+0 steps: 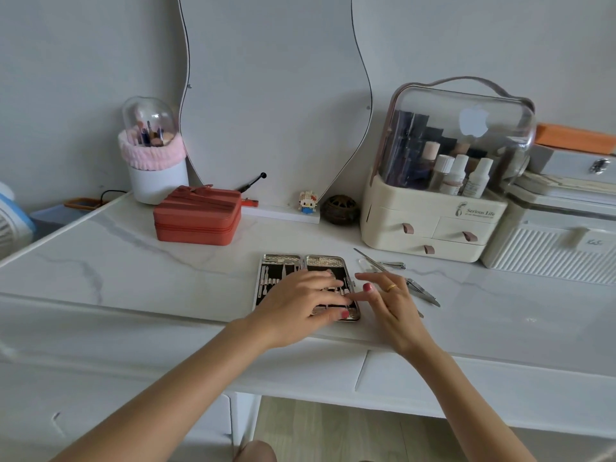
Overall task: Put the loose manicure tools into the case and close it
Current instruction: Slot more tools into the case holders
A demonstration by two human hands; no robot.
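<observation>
Head view: the manicure case [281, 278] lies open near the desk's [133, 261] front edge; the left hand [296, 303] rests flat, fingers spread, on its right half; the right hand [388, 303], unclenched and empty, touches the case's right rim; loose tools [421, 290] lie just beyond.

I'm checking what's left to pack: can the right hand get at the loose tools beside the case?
Probably yes. The right hand hovers right beside the loose tools on the table, and nothing lies between them.
</observation>
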